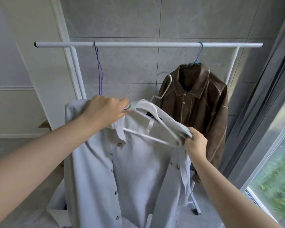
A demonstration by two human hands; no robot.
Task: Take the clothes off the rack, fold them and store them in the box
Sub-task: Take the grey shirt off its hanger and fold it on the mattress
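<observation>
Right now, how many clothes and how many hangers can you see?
Clothes: 2, the pale shirt and the brown jacket.
Hangers: 3, the white hanger held in the shirt, the blue hanger under the jacket, and the bare purple hanger on the rack.
Total: 5.

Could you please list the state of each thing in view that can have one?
white shirt: off the rack, unbuttoned, partly on its hanger
white hanger: off the rail, held
brown jacket: hanging, buttoned
purple hanger: on the rail, bare
left hand: gripping hanger
right hand: gripping hanger
</observation>
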